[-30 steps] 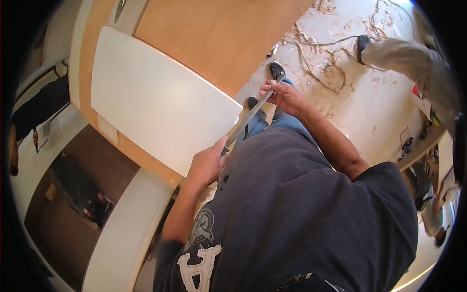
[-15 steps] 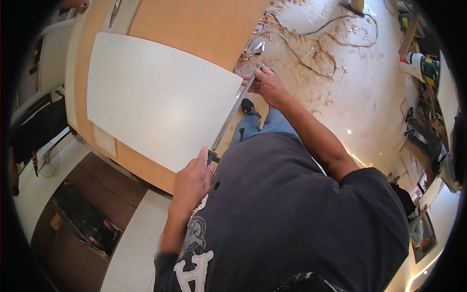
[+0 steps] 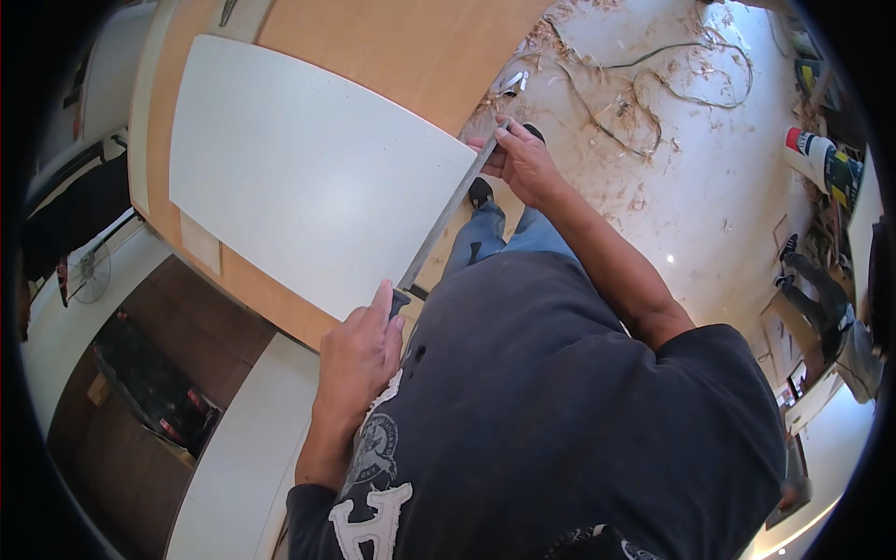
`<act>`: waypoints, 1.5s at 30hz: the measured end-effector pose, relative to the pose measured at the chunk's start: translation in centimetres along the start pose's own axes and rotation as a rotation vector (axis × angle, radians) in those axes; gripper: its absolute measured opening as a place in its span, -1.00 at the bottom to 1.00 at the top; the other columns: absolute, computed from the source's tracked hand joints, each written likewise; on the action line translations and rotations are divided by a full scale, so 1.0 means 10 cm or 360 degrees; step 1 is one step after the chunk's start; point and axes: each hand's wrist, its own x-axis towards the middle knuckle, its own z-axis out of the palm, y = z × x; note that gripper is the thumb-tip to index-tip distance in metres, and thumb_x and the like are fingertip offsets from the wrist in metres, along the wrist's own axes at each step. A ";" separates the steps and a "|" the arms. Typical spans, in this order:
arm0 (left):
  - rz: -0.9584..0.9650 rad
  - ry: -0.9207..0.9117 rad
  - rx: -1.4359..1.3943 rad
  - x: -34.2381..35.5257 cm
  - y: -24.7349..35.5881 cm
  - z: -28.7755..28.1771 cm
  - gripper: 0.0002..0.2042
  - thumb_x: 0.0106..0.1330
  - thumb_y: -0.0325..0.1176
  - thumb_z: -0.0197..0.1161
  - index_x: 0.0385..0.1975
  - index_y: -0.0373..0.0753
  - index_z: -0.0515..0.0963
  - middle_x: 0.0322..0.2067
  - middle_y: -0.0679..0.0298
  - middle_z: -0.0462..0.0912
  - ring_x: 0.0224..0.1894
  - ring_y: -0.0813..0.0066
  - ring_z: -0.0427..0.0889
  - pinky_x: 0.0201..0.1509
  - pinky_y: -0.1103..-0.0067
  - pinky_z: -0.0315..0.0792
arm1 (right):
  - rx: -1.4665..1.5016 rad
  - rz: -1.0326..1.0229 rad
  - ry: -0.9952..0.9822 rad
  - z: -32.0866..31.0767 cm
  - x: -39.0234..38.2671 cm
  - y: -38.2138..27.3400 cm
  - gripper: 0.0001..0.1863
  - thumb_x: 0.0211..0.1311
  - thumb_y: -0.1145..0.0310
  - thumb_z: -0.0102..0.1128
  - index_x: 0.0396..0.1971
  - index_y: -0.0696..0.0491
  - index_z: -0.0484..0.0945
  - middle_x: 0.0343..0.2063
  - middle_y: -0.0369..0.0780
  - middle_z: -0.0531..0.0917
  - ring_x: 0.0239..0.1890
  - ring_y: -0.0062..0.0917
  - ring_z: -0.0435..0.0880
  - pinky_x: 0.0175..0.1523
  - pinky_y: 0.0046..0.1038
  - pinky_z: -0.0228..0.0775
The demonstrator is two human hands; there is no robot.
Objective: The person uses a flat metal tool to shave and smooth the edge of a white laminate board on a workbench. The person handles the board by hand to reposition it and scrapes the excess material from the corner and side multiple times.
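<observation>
A long flat metal file [image 3: 443, 219] runs along the right edge of a white board [image 3: 308, 177], which lies on a tan wooden panel [image 3: 392, 56]. My left hand [image 3: 359, 350] is closed round its dark handle at the lower end, close to my body. Near the upper tip, my right hand [image 3: 523, 163] grips the blade with thumb and fingers, beside the board's corner. Whether the file touches the board's edge I cannot tell exactly.
Wood shavings and a cable [image 3: 653, 103] lie on the pale floor at upper right. A striped container [image 3: 821, 159] and another person's legs [image 3: 807, 299] are at the right. A fan [image 3: 89, 271] stands at the left, near a dark brown panel [image 3: 140, 420].
My right hand and the file's tip have shifted up and left toward the board's corner since a second ago. The nearby leg at upper right has moved out, with little change in the last half second.
</observation>
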 end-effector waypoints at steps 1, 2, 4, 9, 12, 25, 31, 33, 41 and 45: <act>0.0009 0.0000 -0.0002 0.00 0.00 0.00 -0.56 0.30 -0.36 0.27 0.17 -0.32 0.49 -0.51 0.08 0.58 -0.50 0.10 0.60 -0.43 0.29 0.47 | -0.0012 0.0009 0.0015 0.00 -0.01 0.00 -0.33 0.53 0.27 -0.10 0.44 0.17 -0.16 0.03 0.10 0.59 0.06 -0.21 0.66 0.21 -0.13 0.50; 0.0003 -0.0007 -0.0002 0.01 0.01 0.00 -0.56 0.30 -0.36 0.27 0.17 -0.32 0.49 -0.51 0.08 0.58 -0.50 0.10 0.60 -0.43 0.29 0.47 | -0.0023 0.0017 0.0030 0.00 -0.02 -0.01 -0.33 0.53 0.27 -0.10 0.44 0.18 -0.16 0.03 0.10 0.59 0.06 -0.22 0.66 0.21 -0.14 0.50; -0.0012 -0.0021 -0.0006 0.01 0.03 -0.01 -0.56 0.28 -0.37 0.28 0.16 -0.32 0.49 -0.52 0.08 0.58 -0.50 0.11 0.60 -0.42 0.30 0.48 | -0.0011 0.0031 0.0014 0.00 -0.03 -0.02 -0.33 0.53 0.27 -0.10 0.44 0.19 -0.17 0.04 0.10 0.59 0.06 -0.22 0.67 0.20 -0.16 0.51; -0.0003 0.0047 -0.0043 0.03 0.04 -0.02 -0.56 0.27 -0.37 0.30 0.16 -0.30 0.50 -0.53 0.10 0.57 -0.51 0.13 0.61 -0.42 0.31 0.49 | 0.0011 0.0037 -0.0001 -0.02 0.01 0.00 -0.31 0.54 0.25 -0.10 0.44 0.19 -0.18 0.04 0.09 0.59 0.05 -0.23 0.67 0.20 -0.16 0.50; 0.0004 0.0033 -0.0001 0.03 0.03 -0.03 -0.55 0.26 -0.37 0.31 0.16 -0.30 0.51 -0.53 0.11 0.57 -0.52 0.14 0.60 -0.43 0.31 0.50 | -0.0004 0.0059 -0.0036 -0.02 0.01 -0.01 -0.31 0.54 0.24 -0.10 0.44 0.19 -0.19 0.05 0.09 0.59 0.06 -0.23 0.67 0.21 -0.15 0.49; -0.0063 -0.0077 0.0006 0.36 -0.06 0.32 -0.58 0.32 -0.33 0.21 0.15 -0.35 0.50 -0.55 0.06 0.57 -0.50 0.05 0.60 -0.39 0.24 0.47 | -0.0161 0.0206 0.0102 -0.42 0.46 0.25 -0.19 0.48 0.19 -0.03 0.50 0.13 -0.26 -0.03 -0.05 0.64 -0.05 -0.26 0.71 0.11 -0.18 0.56; -0.0095 -0.0111 0.0027 0.24 0.03 0.14 -0.59 0.29 -0.42 0.26 0.14 -0.38 0.51 -0.53 0.03 0.58 -0.50 0.08 0.61 -0.38 0.35 0.46 | -0.0196 0.0190 0.0085 -0.28 0.26 0.11 -0.31 0.50 0.17 0.00 0.44 0.14 -0.02 0.02 -0.04 0.63 0.02 -0.29 0.69 0.14 -0.20 0.52; -0.0096 -0.0104 -0.0012 0.19 0.04 0.05 -0.59 0.28 -0.42 0.27 0.13 -0.38 0.52 -0.53 0.03 0.58 -0.50 0.10 0.60 -0.38 0.35 0.47 | -0.0162 0.0167 0.0090 -0.24 0.17 0.14 -0.32 0.50 0.16 0.00 0.44 0.13 -0.01 0.01 -0.06 0.63 0.02 -0.30 0.69 0.14 -0.21 0.52; -0.0027 -0.0093 0.0093 0.09 -0.04 0.04 -0.59 0.27 -0.41 0.27 0.13 -0.37 0.53 -0.55 0.05 0.57 -0.50 0.09 0.61 -0.39 0.33 0.47 | -0.0168 0.0228 0.0141 -0.21 0.13 0.39 -0.31 0.47 0.15 0.05 0.44 0.11 0.04 -0.14 -0.17 0.66 -0.09 -0.38 0.70 0.16 -0.22 0.48; -0.0050 -0.0178 0.0259 0.25 -0.16 0.28 -0.59 0.30 -0.35 0.24 0.13 -0.36 0.51 -0.55 0.07 0.58 -0.50 0.08 0.60 -0.41 0.28 0.47 | -0.0212 0.0262 0.0220 -0.49 0.46 0.51 -0.36 0.46 0.15 0.04 0.41 0.07 0.10 -0.16 -0.18 0.67 -0.10 -0.39 0.71 0.15 -0.23 0.49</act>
